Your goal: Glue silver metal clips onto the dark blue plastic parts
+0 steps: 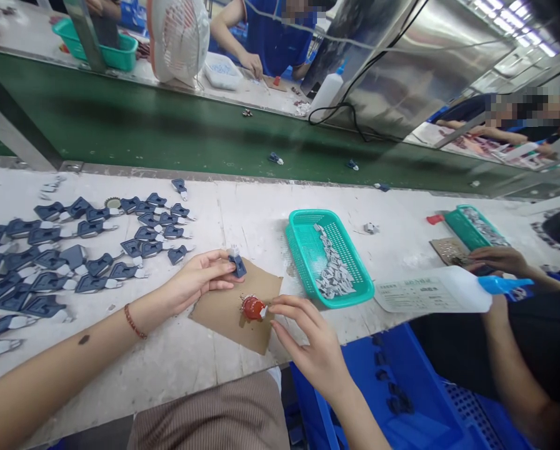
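My left hand pinches a dark blue plastic part with a pale grey tip, holding it over the far edge of a brown cardboard piece. On that cardboard sits a small red cap, wet-looking on top. Beside it, my right hand has its thumb and forefinger close around a small grey plastic piece, which overlaps the cap's right side. To the left, many similar dark blue parts with pale tips lie in rows on the white table.
A green basket of small grey pieces stands right of the cardboard. Near it lies a white squeeze bottle with a blue nozzle. A co-worker's hand works at the right. A green belt runs behind; blue crates sit below.
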Demonstrator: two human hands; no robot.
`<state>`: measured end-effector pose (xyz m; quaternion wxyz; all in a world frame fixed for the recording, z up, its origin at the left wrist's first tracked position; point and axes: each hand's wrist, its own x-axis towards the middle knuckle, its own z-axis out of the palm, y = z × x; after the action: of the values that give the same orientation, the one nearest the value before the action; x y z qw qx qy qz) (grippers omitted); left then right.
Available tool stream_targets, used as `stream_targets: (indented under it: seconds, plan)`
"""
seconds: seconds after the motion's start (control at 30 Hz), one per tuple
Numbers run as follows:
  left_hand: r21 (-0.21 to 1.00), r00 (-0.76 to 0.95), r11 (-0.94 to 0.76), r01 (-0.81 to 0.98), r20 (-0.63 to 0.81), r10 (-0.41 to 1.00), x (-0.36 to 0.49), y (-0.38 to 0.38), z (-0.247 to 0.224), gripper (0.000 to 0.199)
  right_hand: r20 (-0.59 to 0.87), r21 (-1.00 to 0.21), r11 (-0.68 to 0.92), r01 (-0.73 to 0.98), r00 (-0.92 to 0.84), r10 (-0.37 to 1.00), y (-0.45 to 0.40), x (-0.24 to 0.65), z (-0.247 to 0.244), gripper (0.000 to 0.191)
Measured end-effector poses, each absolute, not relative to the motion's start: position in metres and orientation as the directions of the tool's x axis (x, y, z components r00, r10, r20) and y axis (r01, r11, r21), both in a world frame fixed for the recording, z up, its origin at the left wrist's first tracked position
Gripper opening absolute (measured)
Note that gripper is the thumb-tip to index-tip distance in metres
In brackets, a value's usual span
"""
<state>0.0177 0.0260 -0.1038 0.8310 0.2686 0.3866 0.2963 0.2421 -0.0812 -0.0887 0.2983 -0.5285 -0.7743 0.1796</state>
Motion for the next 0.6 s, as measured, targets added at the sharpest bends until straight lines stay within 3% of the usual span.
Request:
stream_targets:
  seconds: [0.23, 0.6]
  plan:
    - [0.674, 0.534, 0.675, -0.300, -0.468, 0.705, 0.018, 0.026, -0.108, 0.020, 0.378, -0.414, 0.564, 0.715, -0.428, 0.821, -0.076, 0.244, -0.103, 0.027]
    - [0.680, 0.539, 0.664, -0.313, -0.448, 0.713, 0.018, 0.027, -0.112, 0.020, 0.376, -0.375, 0.615, 0.694, -0.493, 0.785, -0.070, 0.247, -0.102, 0.029]
